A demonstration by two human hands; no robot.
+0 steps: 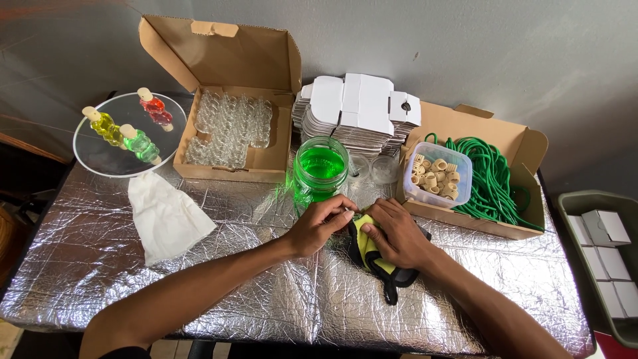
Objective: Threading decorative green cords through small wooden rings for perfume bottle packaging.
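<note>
both hands (362, 229) — yellow-black cloth (373, 256)

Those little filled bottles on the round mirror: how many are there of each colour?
Yellow bottle: 1
Red bottle: 1
Green bottle: 1
Total: 3, all lying on the round mirror, apart from both hands.

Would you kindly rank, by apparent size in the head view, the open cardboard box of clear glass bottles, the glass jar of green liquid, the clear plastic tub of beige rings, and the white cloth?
1. Open cardboard box of clear glass bottles.
2. White cloth.
3. Glass jar of green liquid and clear plastic tub of beige rings: these look alike, so no ranking.
</note>
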